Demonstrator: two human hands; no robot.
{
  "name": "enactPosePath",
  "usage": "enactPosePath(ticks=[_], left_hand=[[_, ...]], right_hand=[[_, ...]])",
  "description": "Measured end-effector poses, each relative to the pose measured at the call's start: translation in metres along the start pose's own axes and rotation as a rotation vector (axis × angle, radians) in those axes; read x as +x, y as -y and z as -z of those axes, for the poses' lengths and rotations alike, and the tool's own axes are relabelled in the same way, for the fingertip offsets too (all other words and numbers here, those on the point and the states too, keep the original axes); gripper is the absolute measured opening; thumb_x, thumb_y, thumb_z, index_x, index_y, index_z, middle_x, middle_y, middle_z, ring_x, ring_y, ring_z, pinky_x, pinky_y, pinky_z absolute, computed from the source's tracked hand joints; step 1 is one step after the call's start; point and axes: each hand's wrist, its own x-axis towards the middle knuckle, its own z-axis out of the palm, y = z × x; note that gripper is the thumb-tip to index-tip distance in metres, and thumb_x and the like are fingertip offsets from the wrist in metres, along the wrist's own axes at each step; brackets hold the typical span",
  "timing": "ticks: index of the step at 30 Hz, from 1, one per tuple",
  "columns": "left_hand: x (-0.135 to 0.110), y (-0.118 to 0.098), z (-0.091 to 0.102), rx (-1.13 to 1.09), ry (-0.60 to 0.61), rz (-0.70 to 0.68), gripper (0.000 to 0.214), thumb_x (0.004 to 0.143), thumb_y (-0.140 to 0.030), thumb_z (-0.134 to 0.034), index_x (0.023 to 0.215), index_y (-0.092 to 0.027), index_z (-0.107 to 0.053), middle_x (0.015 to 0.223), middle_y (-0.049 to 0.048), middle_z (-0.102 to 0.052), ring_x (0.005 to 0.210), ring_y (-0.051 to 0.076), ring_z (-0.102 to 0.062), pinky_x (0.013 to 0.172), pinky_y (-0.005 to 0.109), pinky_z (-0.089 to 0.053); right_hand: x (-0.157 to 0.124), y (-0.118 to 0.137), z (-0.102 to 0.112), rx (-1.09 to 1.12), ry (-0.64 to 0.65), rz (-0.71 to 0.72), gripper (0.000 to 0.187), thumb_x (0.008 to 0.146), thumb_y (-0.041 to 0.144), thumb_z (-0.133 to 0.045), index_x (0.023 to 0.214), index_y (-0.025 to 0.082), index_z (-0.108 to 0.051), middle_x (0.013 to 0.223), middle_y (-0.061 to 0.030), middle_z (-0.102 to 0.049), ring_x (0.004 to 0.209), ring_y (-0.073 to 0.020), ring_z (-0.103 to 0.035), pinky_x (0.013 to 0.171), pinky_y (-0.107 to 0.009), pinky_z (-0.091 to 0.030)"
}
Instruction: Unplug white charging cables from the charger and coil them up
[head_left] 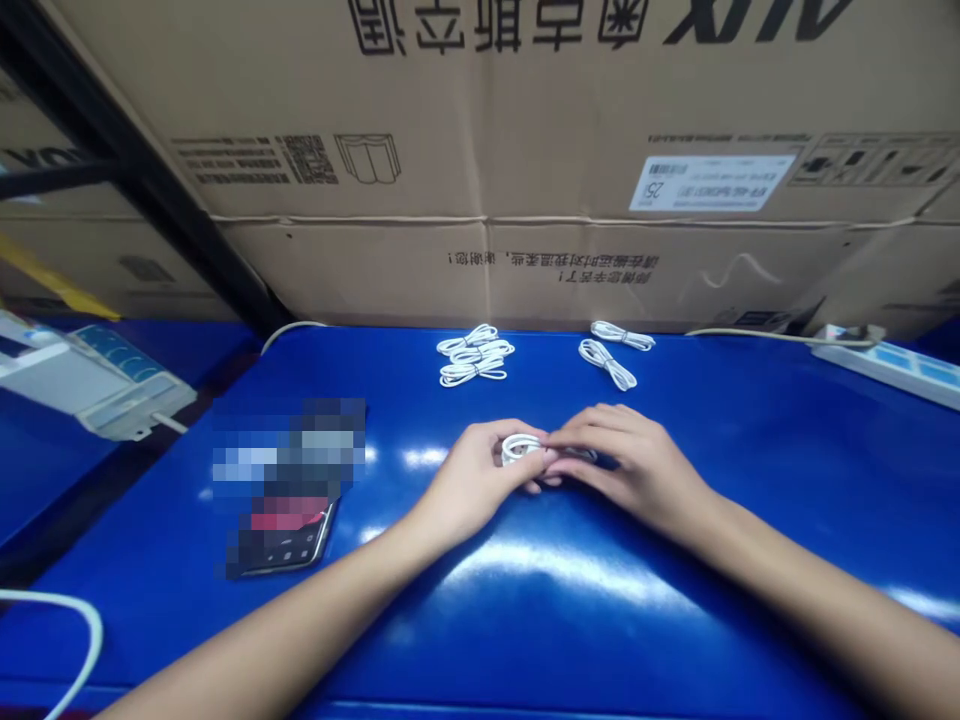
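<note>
Between my two hands, above the middle of the blue table [480, 620], is a coiled white cable [519, 445]. My left hand [480, 475] has its thumb and fingers closed around the left loops. From the other side, my right hand [630, 455] pinches the bundle near its middle, and its fingertips meet those of my left hand. The fingers cover much of the coil. Farther back lie several tied white cable bundles: a stacked group [474, 355] left of centre, and a pair to the right, one bundle [607, 363] in front of another bundle [624, 336].
A phone [300, 540], partly blurred out, lies left of my hands. Large cardboard boxes [360, 270] stand along the back edge. A power strip [892, 365] with a cord is at the back right. A white device [97, 385] stands at far left, and a white cable [90, 620] curves at lower left.
</note>
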Motion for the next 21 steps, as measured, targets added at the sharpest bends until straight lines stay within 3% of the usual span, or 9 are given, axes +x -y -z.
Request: enactPosePath(ticks=[6,10,16,21], left_hand=[[0.002,0.000,0.005,-0.055,0.074,0.120,0.033,0.077,-0.027,-0.080,0.105,-0.013,-0.070,0.087,0.0057,-0.076,0.079,0.018,-0.071,0.076,0.030,-0.056],[0.000,0.003,0.008,0.113,0.082,0.005,0.036,0.074,-0.024,-0.082,0.105,-0.016,-0.067,0.086,0.0016,-0.072,0.077,0.016,-0.067,0.072,0.026,-0.051],[-0.009,-0.003,0.002,0.580,-0.038,-0.194,0.014,0.090,-0.025,-0.065,0.102,-0.020,-0.068,0.081,-0.0028,-0.070,0.069,0.013,-0.060,0.064,0.023,-0.042],[-0.012,-0.007,0.001,0.672,-0.064,-0.237,0.012,0.090,-0.021,-0.064,0.101,-0.020,-0.068,0.086,-0.0027,-0.072,0.071,0.014,-0.063,0.065,0.023,-0.043]], right_hand=[[0.001,-0.001,0.005,0.024,0.039,-0.042,0.013,0.097,0.035,-0.066,0.097,0.026,-0.076,0.095,-0.0042,-0.078,0.085,-0.0231,-0.068,0.077,-0.037,-0.049],[0.001,-0.002,0.005,0.022,0.012,-0.011,0.010,0.096,0.030,-0.069,0.097,0.029,-0.078,0.095,-0.0028,-0.079,0.085,-0.0229,-0.069,0.077,-0.038,-0.049],[0.000,-0.003,0.002,0.032,-0.022,0.012,0.012,0.096,0.029,-0.068,0.099,0.028,-0.079,0.095,-0.0025,-0.080,0.084,-0.0223,-0.069,0.076,-0.038,-0.051],[0.000,-0.001,0.000,0.085,-0.036,-0.001,0.011,0.095,0.028,-0.069,0.100,0.029,-0.079,0.097,-0.0032,-0.080,0.086,-0.0235,-0.071,0.078,-0.039,-0.052]])
